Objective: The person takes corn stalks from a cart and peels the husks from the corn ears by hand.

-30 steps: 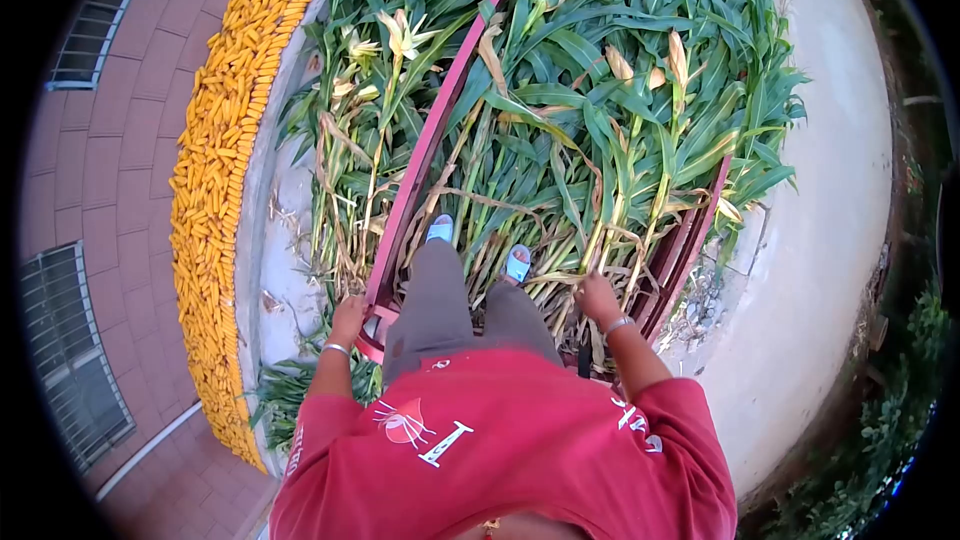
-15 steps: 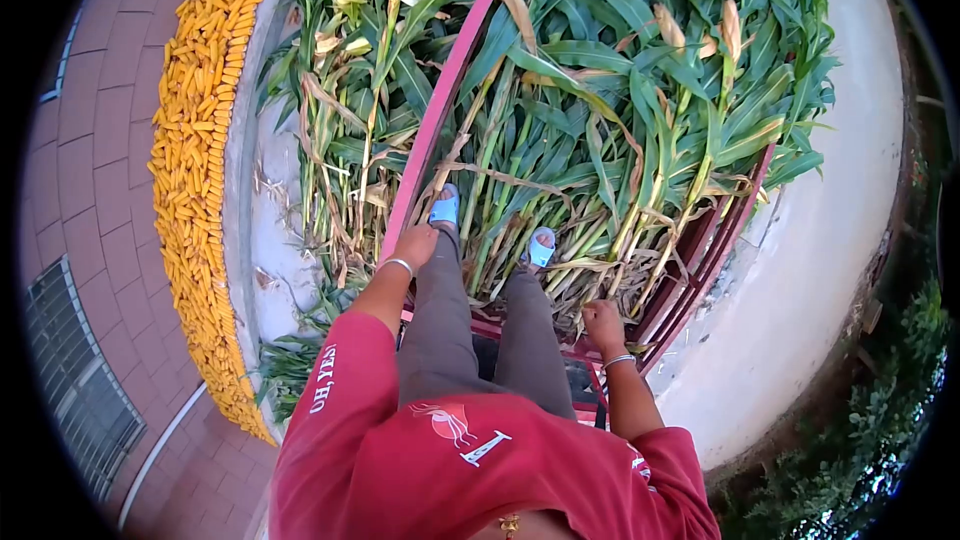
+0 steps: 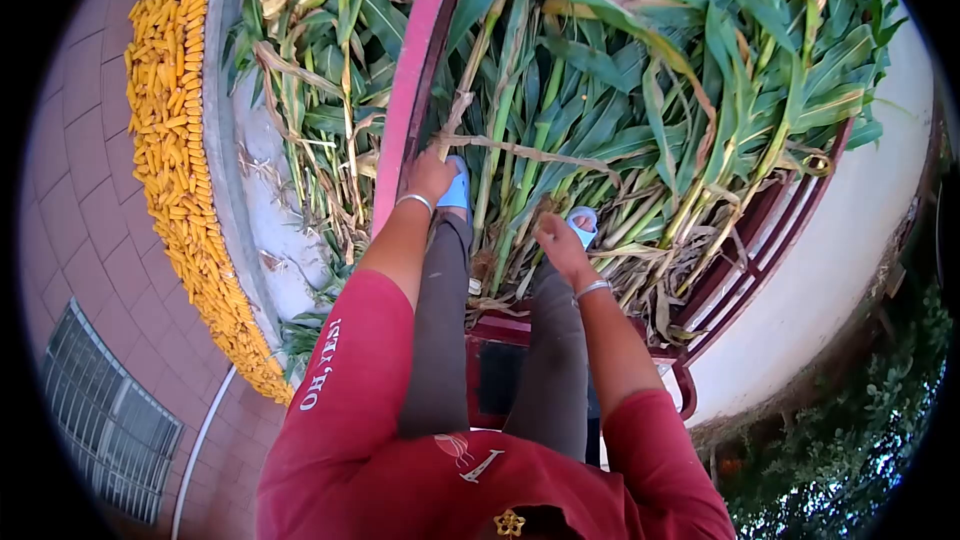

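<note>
Left hand at rail edge | right hand over stalks, off rails (grips unclear)

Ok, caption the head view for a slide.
Left hand beside the red rail, right hand over corn stalks.

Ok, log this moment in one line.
left hand: at pink rail, contact unclear | right hand: above stalks, nothing visibly held | cobs: piled left

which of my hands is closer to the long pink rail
Your left. The left hand is right at the rail, though its grip is hard to make out; the right hand is farther across, over the cut stalks.
</note>
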The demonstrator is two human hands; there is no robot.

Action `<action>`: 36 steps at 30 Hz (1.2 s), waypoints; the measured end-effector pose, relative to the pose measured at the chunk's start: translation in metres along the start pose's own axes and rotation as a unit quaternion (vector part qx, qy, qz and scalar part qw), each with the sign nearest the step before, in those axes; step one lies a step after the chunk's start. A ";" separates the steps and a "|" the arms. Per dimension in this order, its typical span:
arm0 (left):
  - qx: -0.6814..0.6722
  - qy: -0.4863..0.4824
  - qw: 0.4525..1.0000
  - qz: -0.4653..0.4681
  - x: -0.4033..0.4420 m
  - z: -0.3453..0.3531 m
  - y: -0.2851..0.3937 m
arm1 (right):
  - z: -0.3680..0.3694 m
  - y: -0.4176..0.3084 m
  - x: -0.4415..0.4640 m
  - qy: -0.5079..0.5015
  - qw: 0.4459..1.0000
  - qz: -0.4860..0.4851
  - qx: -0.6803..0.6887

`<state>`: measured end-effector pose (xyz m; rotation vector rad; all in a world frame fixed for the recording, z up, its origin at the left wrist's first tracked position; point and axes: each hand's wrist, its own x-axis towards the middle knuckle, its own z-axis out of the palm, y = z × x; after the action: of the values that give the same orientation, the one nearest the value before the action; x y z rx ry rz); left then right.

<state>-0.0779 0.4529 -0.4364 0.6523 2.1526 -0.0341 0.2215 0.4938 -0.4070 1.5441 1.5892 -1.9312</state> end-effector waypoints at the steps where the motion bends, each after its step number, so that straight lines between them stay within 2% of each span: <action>1: 0.004 -0.007 1.000 -0.003 0.011 0.009 -0.001 | 0.013 0.010 0.024 -0.027 0.999 0.002 0.047; 3: -0.007 0.029 0.999 -0.037 0.034 0.030 -0.012 | 0.036 0.012 0.062 -0.041 0.997 0.001 0.059; 5: 0.009 -0.006 0.998 -0.062 0.058 0.039 -0.021 | 0.056 0.005 0.095 -0.053 0.996 -0.007 0.071; 7: -0.064 -0.049 0.995 -0.064 0.076 0.063 -0.046 | 0.075 0.008 0.117 -0.045 0.995 0.056 0.074; 8: -0.075 -0.011 0.995 -0.058 0.081 0.080 -0.055 | 0.086 0.018 0.131 -0.046 0.994 0.060 0.077; 10: -0.082 -0.038 0.994 -0.066 0.089 0.093 -0.067 | 0.107 0.043 0.158 0.009 0.999 0.047 0.015; 13: -0.071 -0.063 0.992 -0.079 0.093 0.103 -0.082 | 0.120 0.043 0.177 0.019 0.994 0.068 0.078; 15: -0.073 -0.056 0.995 -0.047 0.090 0.104 -0.083 | 0.119 0.038 0.180 0.010 0.993 0.074 0.090; 16: -0.209 -0.143 0.967 -0.039 0.078 0.086 -0.069 | 0.118 0.036 0.182 0.003 0.993 0.084 0.085; 17: -0.182 -0.103 0.978 -0.017 0.088 0.116 -0.096 | 0.118 0.033 0.184 -0.006 0.993 0.091 0.079; 19: -0.209 -0.064 0.973 0.080 0.077 0.118 -0.101 | 0.118 0.032 0.180 -0.010 0.992 0.091 0.084; 21: -0.184 -0.048 0.980 0.054 0.043 0.088 -0.086 | 0.118 0.038 0.177 -0.059 0.955 0.082 0.279; 22: -0.161 -0.034 0.986 0.029 0.028 0.074 -0.074 | 0.109 0.018 0.164 -0.058 0.952 0.103 0.281; 26: -0.118 0.023 0.984 0.131 -0.023 0.030 -0.069 | 0.088 -0.025 0.104 -0.039 0.926 0.091 0.364; 28: -0.091 -0.013 0.993 0.079 -0.065 -0.013 -0.042 | 0.073 -0.052 0.062 -0.064 0.906 0.092 0.409; 31: -0.080 0.006 0.990 0.115 -0.136 -0.084 0.014 | 0.050 -0.096 0.002 -0.108 0.885 0.091 0.443; 32: -0.101 -0.019 0.988 0.113 -0.160 -0.107 0.034 | 0.050 -0.109 -0.015 -0.098 0.882 0.064 0.457; 33: -0.121 -0.045 0.986 0.110 -0.183 -0.126 0.050 | 0.038 -0.132 -0.035 -0.132 0.850 0.070 0.505; 35: -0.135 -0.067 0.982 0.113 -0.223 -0.157 0.077 | 0.030 -0.170 -0.070 -0.177 0.801 0.012 0.572; 36: -0.147 -0.094 0.979 0.107 -0.239 -0.167 0.086 | 0.028 -0.184 -0.085 -0.171 0.813 0.001 0.557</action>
<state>-0.0435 0.4635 -0.1346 0.6728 1.8475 0.3205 0.1146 0.5077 -0.2331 1.2575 0.1870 -3.1277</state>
